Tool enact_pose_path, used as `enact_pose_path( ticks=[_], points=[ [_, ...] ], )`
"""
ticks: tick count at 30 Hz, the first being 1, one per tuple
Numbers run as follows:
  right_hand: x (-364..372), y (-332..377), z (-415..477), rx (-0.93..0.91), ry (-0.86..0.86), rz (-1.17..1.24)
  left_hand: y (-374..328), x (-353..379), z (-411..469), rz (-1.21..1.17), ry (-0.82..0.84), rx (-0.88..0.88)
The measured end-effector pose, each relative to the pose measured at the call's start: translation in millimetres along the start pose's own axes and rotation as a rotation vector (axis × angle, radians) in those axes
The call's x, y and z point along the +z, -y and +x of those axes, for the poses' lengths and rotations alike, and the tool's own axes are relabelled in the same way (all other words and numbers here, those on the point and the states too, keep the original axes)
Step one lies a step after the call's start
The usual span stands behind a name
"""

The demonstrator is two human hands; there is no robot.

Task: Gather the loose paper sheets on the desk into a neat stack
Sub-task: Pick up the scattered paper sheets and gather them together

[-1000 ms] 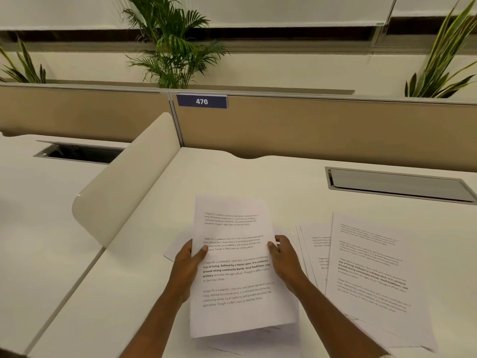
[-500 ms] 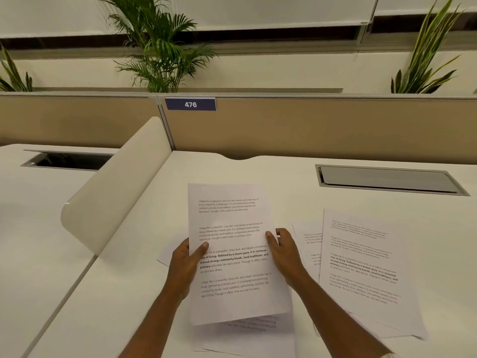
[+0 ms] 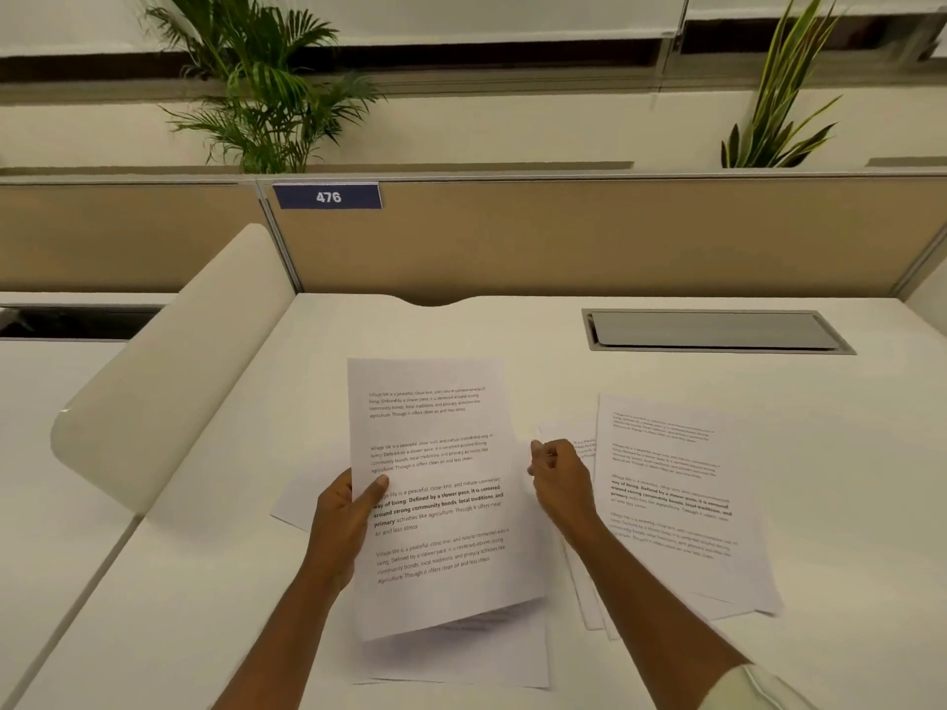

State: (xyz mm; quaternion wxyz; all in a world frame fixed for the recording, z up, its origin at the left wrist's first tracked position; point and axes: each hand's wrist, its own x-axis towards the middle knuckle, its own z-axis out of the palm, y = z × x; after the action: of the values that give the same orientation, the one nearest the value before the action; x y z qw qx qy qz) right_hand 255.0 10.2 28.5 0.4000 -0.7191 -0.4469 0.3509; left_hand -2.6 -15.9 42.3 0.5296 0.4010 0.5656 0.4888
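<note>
My left hand grips a printed white sheet by its left edge, thumb on top, holding it lifted above the white desk. More sheets lie on the desk under it, and a corner of one pokes out to the left. My right hand is just off the held sheet's right edge, fingers curled, holding nothing that I can see. To the right lies a loose, fanned pile of printed sheets.
A curved cream divider rises at the desk's left side. A tan partition with a "476" label closes the back. A grey cable flap sits flush at the back right. Potted plants stand behind the partition.
My right hand has let go of the held sheet's right edge and pulled slightly right, fingers curling. The left hand keeps holding the sheet, which has lifted a little.
</note>
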Motion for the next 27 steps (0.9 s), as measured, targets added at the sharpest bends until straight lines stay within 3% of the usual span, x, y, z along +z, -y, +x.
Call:
enact_pose_path(
  ticks=[7, 11, 17, 27],
  points=[
    [-79.9, -50.0, 26.9, 0.222, -0.344, -0.324, 7.7, 11.5, -1.1, 0.012, 0.006, -0.005],
    [-125.1, -77.0, 26.9, 0.439, -0.460, -0.586, 9.6, 17.5, -1.7, 0.022, 0.019, -0.008],
    [-162.3, -104.4, 23.6, 0.634, -0.445, -0.593, 9.5, 27.0, -1.6, 0.048, 0.027, -0.012],
    [-172.4, -105.3, 25.9, 0.644, -0.440, -0.535, 13.2, 27.0, -1.3, 0.073, -0.013, -0.038]
  ],
)
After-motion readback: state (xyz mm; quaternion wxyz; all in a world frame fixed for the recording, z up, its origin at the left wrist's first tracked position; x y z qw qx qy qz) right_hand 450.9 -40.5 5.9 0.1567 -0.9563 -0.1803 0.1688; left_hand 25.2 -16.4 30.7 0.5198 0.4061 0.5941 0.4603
